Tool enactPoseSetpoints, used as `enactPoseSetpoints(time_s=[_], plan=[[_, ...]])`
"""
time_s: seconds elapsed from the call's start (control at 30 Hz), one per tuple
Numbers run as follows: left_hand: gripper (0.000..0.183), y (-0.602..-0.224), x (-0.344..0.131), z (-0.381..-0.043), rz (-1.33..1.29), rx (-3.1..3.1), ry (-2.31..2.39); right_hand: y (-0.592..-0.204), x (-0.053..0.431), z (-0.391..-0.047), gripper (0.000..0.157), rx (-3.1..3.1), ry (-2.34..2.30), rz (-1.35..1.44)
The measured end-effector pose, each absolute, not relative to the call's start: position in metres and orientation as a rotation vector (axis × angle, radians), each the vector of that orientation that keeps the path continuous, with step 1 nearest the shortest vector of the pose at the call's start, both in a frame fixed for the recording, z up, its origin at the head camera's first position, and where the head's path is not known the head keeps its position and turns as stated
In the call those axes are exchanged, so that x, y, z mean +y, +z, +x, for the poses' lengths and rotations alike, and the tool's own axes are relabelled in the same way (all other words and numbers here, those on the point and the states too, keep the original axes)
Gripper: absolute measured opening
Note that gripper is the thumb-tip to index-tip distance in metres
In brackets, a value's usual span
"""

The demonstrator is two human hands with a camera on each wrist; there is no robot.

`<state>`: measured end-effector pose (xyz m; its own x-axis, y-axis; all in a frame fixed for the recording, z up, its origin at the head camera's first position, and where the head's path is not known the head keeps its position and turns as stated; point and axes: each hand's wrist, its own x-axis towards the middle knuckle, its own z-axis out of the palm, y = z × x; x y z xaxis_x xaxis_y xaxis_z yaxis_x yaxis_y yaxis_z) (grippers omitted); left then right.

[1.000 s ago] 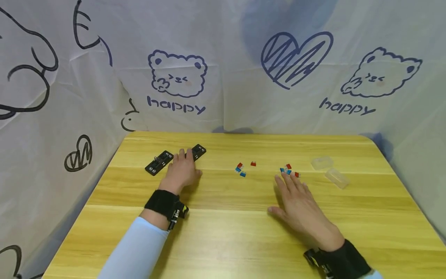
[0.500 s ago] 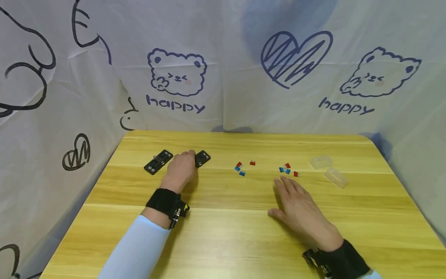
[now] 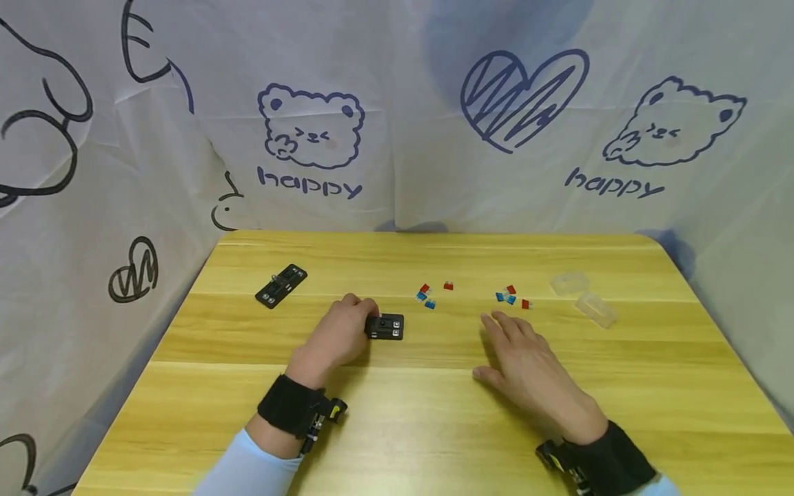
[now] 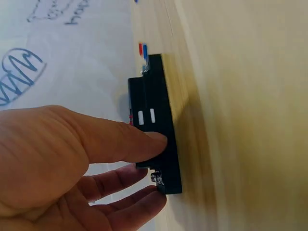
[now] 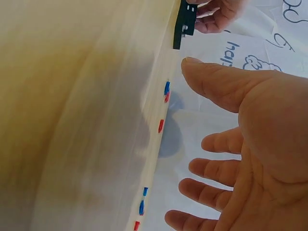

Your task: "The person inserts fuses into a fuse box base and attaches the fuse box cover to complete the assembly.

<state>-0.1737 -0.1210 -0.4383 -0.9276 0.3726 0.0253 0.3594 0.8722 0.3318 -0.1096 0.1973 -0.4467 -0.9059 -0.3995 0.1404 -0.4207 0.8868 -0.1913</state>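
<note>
Positioning, it seems: your left hand [image 3: 338,335] pinches the black terminal board [image 3: 387,327]; right of it, your right hand [image 3: 528,366] lies relaxed, empty. Next likely calls for level placement.

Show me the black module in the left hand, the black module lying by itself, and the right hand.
Held black module [image 3: 387,327], head view: exposed part of its top.
Lone black module [image 3: 281,286], head view: middle of its top.
Right hand [image 3: 528,362], head view: back of the hand.
</note>
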Motion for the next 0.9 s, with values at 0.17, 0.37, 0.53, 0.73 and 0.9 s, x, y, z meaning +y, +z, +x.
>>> enactPoseSetpoints(time_s=[0.17, 0.37, 0.53, 0.73, 0.9], plan=[[0.041, -0.44, -0.106, -0.161, 0.7, 2.959, 0.553, -0.444, 0.19, -0.109, 0.083, -3.006, 0.435, 0.644], [0.049, -0.445, -0.09, -0.156, 0.94, 2.929, 0.569, -0.44, 0.174, -0.108, 0.077, -3.131, 0.645, 0.652], [0.047, -0.44, -0.08, -0.143, 0.824, 2.873, 0.656, -0.439, 0.161, -0.107, 0.065, -3.218, 0.76, 0.642], [0.054, -0.434, -0.065, -0.122, 0.47, 2.787, 0.605, -0.441, 0.152, -0.106, 0.038, -3.275, 0.873, 0.621], [0.067, -0.435, -0.06, -0.12, 0.487, 2.749, 0.621, -0.443, 0.149, -0.105, 0.034, -3.266, 0.941, 0.778]])
